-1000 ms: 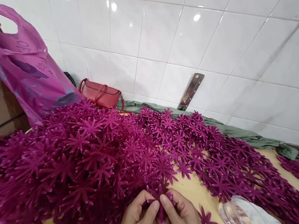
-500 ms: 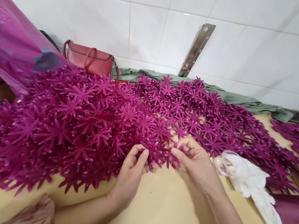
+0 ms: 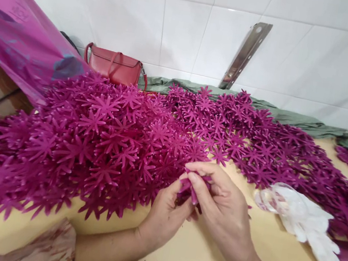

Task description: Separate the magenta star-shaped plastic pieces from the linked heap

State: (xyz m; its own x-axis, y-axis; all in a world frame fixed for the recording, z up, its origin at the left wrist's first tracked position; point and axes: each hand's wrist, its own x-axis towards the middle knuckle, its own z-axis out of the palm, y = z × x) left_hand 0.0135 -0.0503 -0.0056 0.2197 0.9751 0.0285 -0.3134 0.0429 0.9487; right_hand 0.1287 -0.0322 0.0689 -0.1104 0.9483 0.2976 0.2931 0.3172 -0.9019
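Observation:
Close together over the yellow tabletop (image 3: 169, 259), both hands pinch one magenta star-shaped petal piece (image 3: 195, 194). My left hand (image 3: 164, 216) grips it from below, thumb and fingers closed. From the upper right, my right hand (image 3: 224, 201) closes thumb and index finger on the same piece, partly hiding it. Just left of my hands lies a large heap of magenta star-shaped petal pieces (image 3: 97, 149), with slender pointed arms and pale tips. A second, flatter spread of darker pieces (image 3: 267, 150) extends behind them to the right.
A white glove-like cloth with clear plastic (image 3: 309, 215) lies at the right. Behind the heap are a red handbag (image 3: 114, 67) and green fabric (image 3: 175, 85). A metal bracket (image 3: 245, 55) leans on the tiled wall. Pink plastic sheeting (image 3: 20, 29) hangs at the left.
My right hand has moved in to meet my left, and the petal piece is now bunched between both. The view has shifted, with the surroundings sliding rightward.

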